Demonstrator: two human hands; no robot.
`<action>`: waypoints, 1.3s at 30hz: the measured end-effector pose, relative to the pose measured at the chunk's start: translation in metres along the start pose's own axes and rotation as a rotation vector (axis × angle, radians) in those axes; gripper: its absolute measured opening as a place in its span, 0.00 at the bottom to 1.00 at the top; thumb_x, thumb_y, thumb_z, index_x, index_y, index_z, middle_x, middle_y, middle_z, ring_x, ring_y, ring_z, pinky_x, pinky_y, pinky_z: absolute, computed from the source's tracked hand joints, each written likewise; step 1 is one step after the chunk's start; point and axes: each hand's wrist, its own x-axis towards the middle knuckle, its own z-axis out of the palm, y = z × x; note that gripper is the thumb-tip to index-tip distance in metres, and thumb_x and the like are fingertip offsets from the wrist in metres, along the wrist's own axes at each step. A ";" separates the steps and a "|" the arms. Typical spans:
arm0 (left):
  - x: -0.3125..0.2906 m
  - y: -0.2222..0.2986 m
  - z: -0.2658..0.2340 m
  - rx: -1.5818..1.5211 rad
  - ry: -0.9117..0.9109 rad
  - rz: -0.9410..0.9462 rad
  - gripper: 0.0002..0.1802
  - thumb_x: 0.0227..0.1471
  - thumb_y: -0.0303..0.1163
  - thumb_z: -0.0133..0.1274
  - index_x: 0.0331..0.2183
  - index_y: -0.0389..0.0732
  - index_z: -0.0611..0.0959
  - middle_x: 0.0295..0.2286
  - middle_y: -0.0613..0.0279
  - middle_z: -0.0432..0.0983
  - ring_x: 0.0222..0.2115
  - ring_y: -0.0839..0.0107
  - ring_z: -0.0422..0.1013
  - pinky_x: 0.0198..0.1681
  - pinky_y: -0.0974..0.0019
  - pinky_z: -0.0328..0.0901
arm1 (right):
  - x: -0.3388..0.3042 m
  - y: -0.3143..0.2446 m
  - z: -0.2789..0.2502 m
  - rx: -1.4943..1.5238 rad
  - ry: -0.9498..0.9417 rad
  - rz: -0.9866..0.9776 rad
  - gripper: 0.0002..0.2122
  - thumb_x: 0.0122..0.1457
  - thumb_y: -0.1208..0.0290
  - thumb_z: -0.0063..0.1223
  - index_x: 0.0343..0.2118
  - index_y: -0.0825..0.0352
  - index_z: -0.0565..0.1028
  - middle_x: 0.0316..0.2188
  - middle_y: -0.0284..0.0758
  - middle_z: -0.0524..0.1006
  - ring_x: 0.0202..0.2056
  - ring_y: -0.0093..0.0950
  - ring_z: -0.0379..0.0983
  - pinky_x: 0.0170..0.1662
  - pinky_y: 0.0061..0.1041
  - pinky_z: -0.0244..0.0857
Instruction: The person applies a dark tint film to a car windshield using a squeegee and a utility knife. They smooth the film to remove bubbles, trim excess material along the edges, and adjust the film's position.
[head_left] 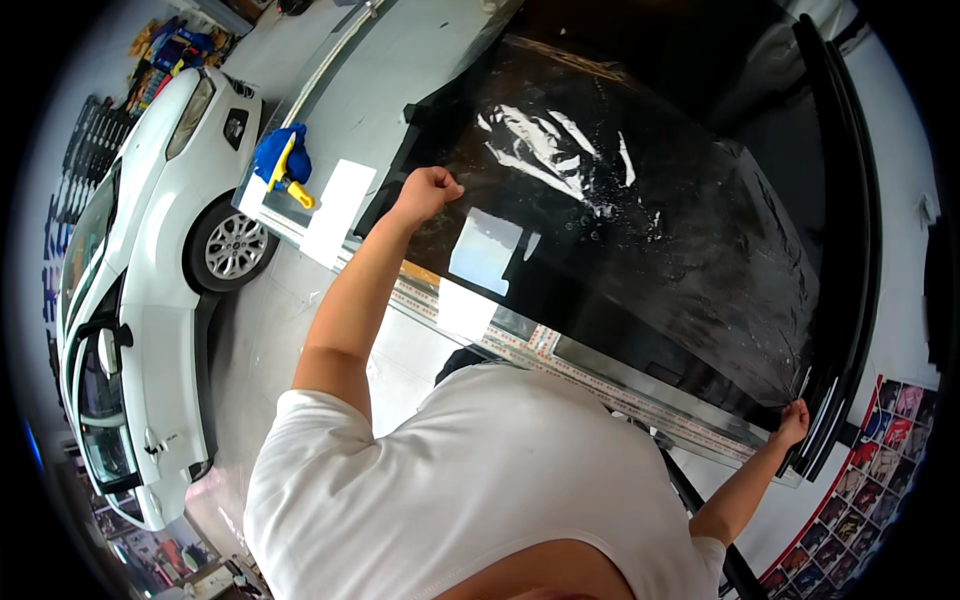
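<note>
A large sheet of dark, glossy film (690, 270) spreads over a glass-topped table, with wrinkles and bright reflections across it. My left hand (430, 193) is closed in a pinch at the sheet's near left side; the bit between its fingertips is hard to make out. At the near right corner, my right hand (793, 423) pinches the film, and creases run toward those fingers. The two arms are spread wide. A pale bright patch (485, 250) shows on the dark surface beside my left hand.
Left on the table lie a blue cloth with a yellow-handled tool (290, 180) and a white sheet (340, 210). Printed tape strips line the table's near edge (560, 365). Long black bars (862, 220) stand along the right side. A white car (150, 280) is parked at left.
</note>
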 end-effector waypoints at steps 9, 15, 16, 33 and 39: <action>-0.001 -0.003 0.003 0.056 0.017 0.030 0.10 0.42 0.31 0.61 0.19 0.36 0.78 0.17 0.61 0.72 0.20 0.72 0.68 0.27 0.67 0.63 | 0.011 0.001 -0.016 0.000 -0.061 0.020 0.08 0.54 0.75 0.56 0.36 0.66 0.75 0.28 0.29 0.75 0.29 0.20 0.70 0.31 0.17 0.64; -0.007 0.011 0.000 0.090 0.009 0.010 0.10 0.44 0.30 0.60 0.20 0.36 0.77 0.19 0.66 0.73 0.21 0.79 0.66 0.27 0.72 0.62 | 0.020 0.005 -0.024 -0.007 -0.090 0.047 0.08 0.54 0.74 0.56 0.37 0.66 0.74 0.29 0.30 0.75 0.30 0.21 0.70 0.33 0.17 0.64; -0.007 0.012 -0.001 0.079 0.002 0.013 0.09 0.44 0.30 0.59 0.21 0.35 0.78 0.19 0.66 0.74 0.22 0.79 0.67 0.28 0.72 0.63 | 0.020 0.006 -0.026 -0.013 -0.092 0.046 0.08 0.54 0.74 0.56 0.37 0.66 0.74 0.29 0.30 0.76 0.30 0.21 0.70 0.33 0.17 0.64; -0.014 0.019 -0.010 -0.291 -0.204 0.017 0.16 0.52 0.40 0.54 0.27 0.35 0.82 0.23 0.64 0.77 0.26 0.75 0.71 0.33 0.71 0.65 | 0.016 -0.010 -0.029 -0.431 0.149 -0.114 0.16 0.52 0.69 0.58 0.41 0.72 0.75 0.38 0.42 0.77 0.37 0.35 0.74 0.42 0.29 0.68; -0.025 0.004 -0.035 0.087 0.338 0.135 0.11 0.48 0.34 0.54 0.33 0.38 0.81 0.30 0.54 0.76 0.33 0.59 0.72 0.40 0.63 0.65 | -0.086 -0.104 0.085 -0.994 0.219 -0.999 0.20 0.51 0.61 0.59 0.40 0.73 0.75 0.37 0.45 0.76 0.37 0.40 0.73 0.43 0.32 0.66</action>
